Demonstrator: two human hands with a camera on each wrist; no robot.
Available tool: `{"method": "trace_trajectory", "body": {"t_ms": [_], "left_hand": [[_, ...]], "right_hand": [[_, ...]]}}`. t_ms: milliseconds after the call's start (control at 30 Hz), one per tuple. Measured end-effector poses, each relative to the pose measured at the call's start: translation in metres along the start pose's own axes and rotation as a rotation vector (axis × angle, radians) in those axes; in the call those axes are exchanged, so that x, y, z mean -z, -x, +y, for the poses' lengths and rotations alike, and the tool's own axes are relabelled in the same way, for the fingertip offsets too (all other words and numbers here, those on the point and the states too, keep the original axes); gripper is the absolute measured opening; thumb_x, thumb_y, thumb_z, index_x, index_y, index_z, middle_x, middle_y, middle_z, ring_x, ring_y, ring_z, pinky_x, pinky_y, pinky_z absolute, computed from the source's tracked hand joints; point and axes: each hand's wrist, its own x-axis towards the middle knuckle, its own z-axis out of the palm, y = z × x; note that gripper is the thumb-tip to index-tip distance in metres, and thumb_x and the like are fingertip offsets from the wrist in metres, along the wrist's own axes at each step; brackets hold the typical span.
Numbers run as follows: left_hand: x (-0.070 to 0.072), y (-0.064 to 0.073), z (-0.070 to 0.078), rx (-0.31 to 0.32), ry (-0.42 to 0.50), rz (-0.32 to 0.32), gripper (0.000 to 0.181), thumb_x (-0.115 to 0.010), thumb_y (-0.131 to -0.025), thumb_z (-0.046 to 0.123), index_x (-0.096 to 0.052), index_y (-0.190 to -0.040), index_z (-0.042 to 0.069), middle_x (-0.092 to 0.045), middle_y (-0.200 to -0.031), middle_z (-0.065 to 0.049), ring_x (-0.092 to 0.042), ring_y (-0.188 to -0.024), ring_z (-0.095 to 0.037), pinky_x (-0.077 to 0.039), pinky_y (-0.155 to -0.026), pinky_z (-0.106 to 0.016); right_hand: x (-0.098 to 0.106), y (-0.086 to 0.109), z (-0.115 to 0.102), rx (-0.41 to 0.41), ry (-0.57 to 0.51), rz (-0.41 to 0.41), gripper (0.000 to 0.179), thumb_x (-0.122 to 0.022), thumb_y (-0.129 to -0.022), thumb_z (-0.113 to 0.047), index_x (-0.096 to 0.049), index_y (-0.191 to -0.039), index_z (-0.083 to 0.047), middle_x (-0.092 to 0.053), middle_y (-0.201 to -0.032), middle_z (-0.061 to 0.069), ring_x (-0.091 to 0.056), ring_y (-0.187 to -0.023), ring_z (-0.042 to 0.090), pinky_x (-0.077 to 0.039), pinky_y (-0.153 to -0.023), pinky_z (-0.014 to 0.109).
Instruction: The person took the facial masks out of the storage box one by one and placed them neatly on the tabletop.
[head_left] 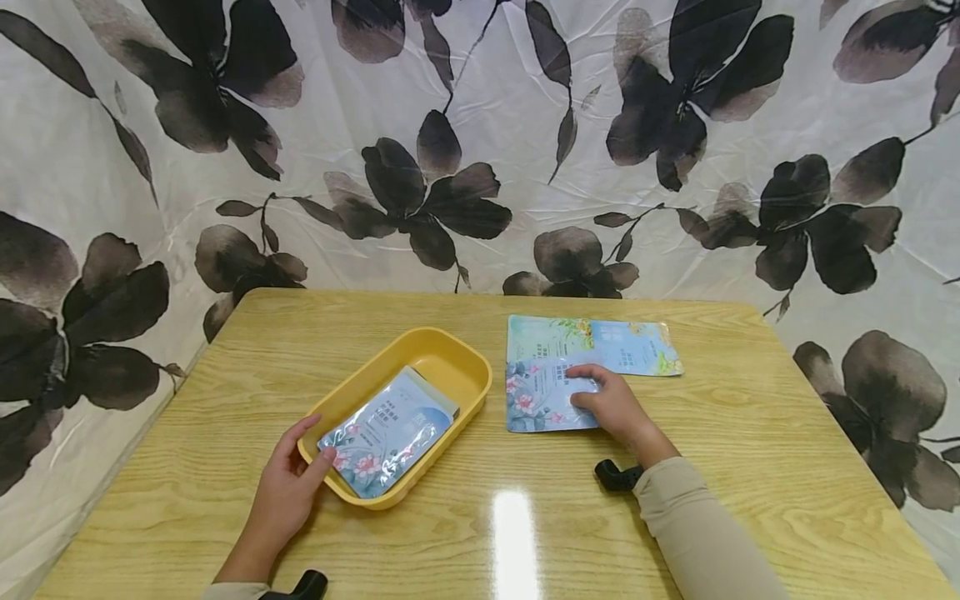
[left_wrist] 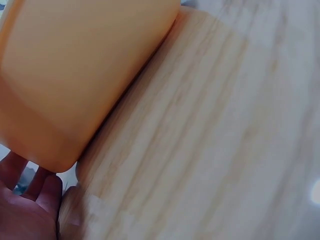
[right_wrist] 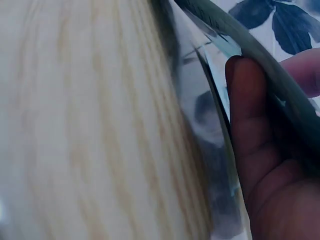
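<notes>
My left hand (head_left: 288,487) grips the near left end of a yellow plastic tray (head_left: 465,354), thumb over the rim and fingers along the outside. A flat blue packet with pink flowers (head_left: 393,429) lies inside the tray, on top of another packet whose edge shows. On the right, my right hand (head_left: 618,408) holds a blue-violet packet with pink flowers (head_left: 536,396) by its right side. The right wrist view has the packet's edge (right_wrist: 272,70) between the thumb (right_wrist: 247,100) and a finger. This packet overlaps a green floral packet (head_left: 543,333) behind it.
A light blue packet (head_left: 633,350) lies beside the green one toward the table's far edge. The wooden table (head_left: 420,550) backs onto a white cloth with dark flowers (head_left: 480,92). Black wrist mounts (head_left: 617,475) sit by both wrists.
</notes>
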Motion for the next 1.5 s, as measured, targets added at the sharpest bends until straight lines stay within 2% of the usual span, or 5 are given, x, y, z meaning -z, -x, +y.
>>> {"method": "trace_trajectory", "body": {"t_ms": [167,400,667,1100,1500], "left_hand": [[0.0,0.001,0.001,0.019,0.006,0.004,0.051,-0.057,-0.102,0.005,-0.036,-0.147,-0.004,-0.035,-0.145,-0.033,-0.049,-0.111,0.007,-0.045,-0.085,-0.007],[0.0,0.0,0.001,0.038,-0.003,0.006,0.051,-0.058,-0.103,0.008,-0.036,-0.148,-0.003,-0.036,-0.146,-0.032,-0.048,-0.11,0.007,-0.044,-0.085,-0.007],[0.0,0.0,0.001,0.042,0.001,0.002,0.052,-0.057,-0.103,0.008,-0.035,-0.148,-0.003,-0.034,-0.146,-0.032,-0.048,-0.111,0.008,-0.044,-0.085,-0.007],[-0.001,0.0,0.001,0.036,-0.004,0.002,0.051,-0.057,-0.103,0.007,-0.036,-0.147,-0.003,-0.036,-0.145,-0.031,-0.049,-0.11,0.007,-0.044,-0.085,-0.007],[0.0,0.0,0.001,0.02,0.005,-0.005,0.05,-0.056,-0.103,0.006,-0.035,-0.147,-0.004,-0.036,-0.144,-0.031,-0.049,-0.11,0.006,-0.043,-0.086,-0.006]], "right_hand": [[-0.001,-0.001,0.001,-0.001,0.078,-0.004,0.04,-0.064,-0.088,-0.001,-0.063,-0.128,0.001,-0.049,-0.144,0.022,-0.043,-0.128,0.035,-0.033,-0.108,0.049],[0.0,-0.003,0.002,0.02,0.171,-0.018,0.039,-0.064,-0.088,-0.005,-0.062,-0.127,-0.002,-0.051,-0.14,0.023,-0.047,-0.123,0.036,-0.036,-0.104,0.05],[0.001,-0.002,-0.003,0.009,0.262,-0.019,0.045,-0.065,-0.088,-0.011,-0.059,-0.133,-0.004,-0.049,-0.144,0.023,-0.045,-0.129,0.039,-0.033,-0.109,0.055],[0.007,-0.002,-0.007,0.038,0.401,0.006,0.051,-0.064,-0.093,-0.016,-0.053,-0.139,0.0,-0.048,-0.143,0.027,-0.039,-0.136,0.043,-0.031,-0.111,0.056],[0.015,0.001,-0.004,0.018,0.405,0.015,0.05,-0.064,-0.095,-0.018,-0.052,-0.14,0.0,-0.054,-0.136,0.025,-0.06,-0.109,0.037,-0.052,-0.081,0.045]]}}
